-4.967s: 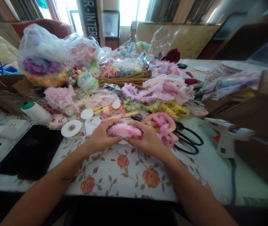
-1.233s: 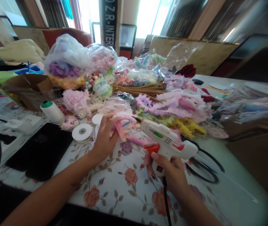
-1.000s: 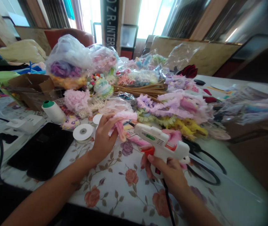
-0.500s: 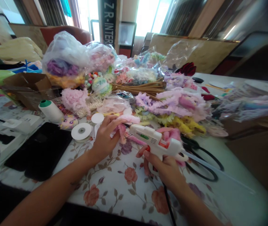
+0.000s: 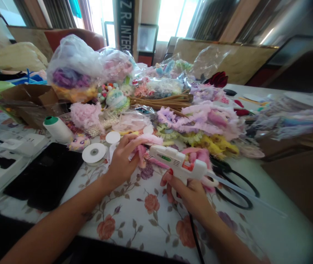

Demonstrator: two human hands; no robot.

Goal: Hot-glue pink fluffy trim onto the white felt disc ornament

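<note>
While L hand pinches pink fluffy pc, prob. to steady it, R hand curls round glue gun.

— Colour of the gun?
— Reads white, with a green label.
— Band?
— Shows pale pink.
— Next, cloth.
— Comes white, printed with orange roses, purple blooms, brown-green leaves.
— Spool, cone?
— Both white; mark the cone's top green.
— Cord, scissor handles, slab?
— Log all black.
— Box?
— Brown.
</note>
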